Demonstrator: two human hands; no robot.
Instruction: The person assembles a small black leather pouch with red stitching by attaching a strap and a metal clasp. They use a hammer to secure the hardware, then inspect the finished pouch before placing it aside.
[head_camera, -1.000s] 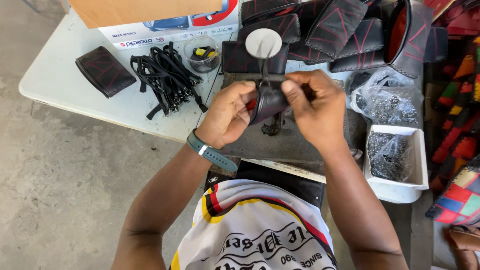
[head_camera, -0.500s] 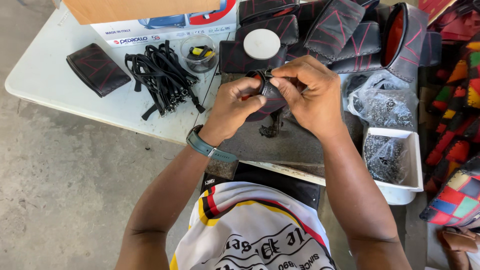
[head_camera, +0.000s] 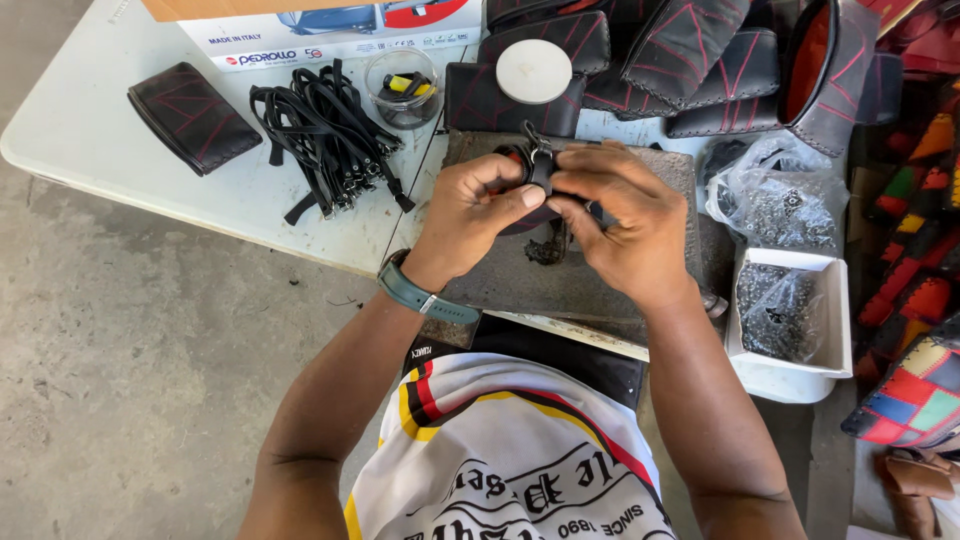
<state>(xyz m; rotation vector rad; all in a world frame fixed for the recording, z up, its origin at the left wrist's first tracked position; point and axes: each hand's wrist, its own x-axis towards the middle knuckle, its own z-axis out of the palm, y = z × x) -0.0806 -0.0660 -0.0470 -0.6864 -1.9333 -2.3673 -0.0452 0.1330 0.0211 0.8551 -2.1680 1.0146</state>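
We saw the left hand (head_camera: 478, 215) and the right hand (head_camera: 622, 225) meet over a dark slab (head_camera: 600, 285) on the table (head_camera: 90, 130), both closed on a small black leather piece (head_camera: 535, 175) with a buckled strap. The left thumb and fingers pinched it from the left, the right fingers curled round it from the right, and the piece sat between them, held just above the slab; most of it was hidden by the fingers. A blue-grey watch (head_camera: 425, 295) circled the left wrist.

Just beyond the hands lay a round white lid (head_camera: 534, 71) on a black pouch (head_camera: 480, 100) with red stitching, and behind that a heap of similar black stitched cases (head_camera: 690, 45). To the left of the slab we found a bundle of black straps (head_camera: 325, 130) with metal ends, a small clear tub (head_camera: 400, 85) near it, and further left a single black stitched pouch (head_camera: 190, 115). A printed cardboard box (head_camera: 330, 30) stood at the table's far edge. To the right were a clear bag of small metal parts (head_camera: 780, 200) and, nearer the person, a white tray (head_camera: 790, 320) holding another such bag.
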